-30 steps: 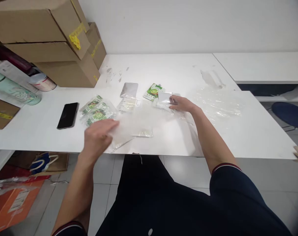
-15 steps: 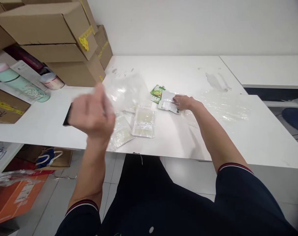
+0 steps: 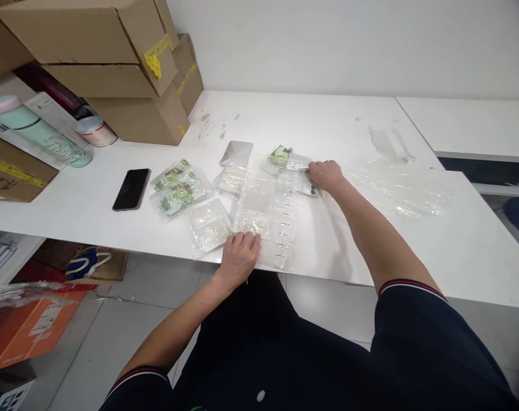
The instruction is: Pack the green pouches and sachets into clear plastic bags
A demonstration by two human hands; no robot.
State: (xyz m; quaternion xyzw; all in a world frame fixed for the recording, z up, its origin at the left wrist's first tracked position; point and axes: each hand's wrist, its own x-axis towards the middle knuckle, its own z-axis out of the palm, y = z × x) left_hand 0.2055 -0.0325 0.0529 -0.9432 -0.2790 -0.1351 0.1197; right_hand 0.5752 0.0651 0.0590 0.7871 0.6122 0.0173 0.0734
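The clear bag (image 3: 271, 220) spans both grips: left hand (image 3: 238, 257) clamps its near edge, right hand (image 3: 326, 174) its far corner.

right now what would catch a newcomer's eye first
Both hands on the white table: the left hand grips the near end of a clear plastic sheet at the front edge, the right hand rests on small packets farther back. Left of them lie green-printed packets and a black phone, with cardboard boxes stacked far left.
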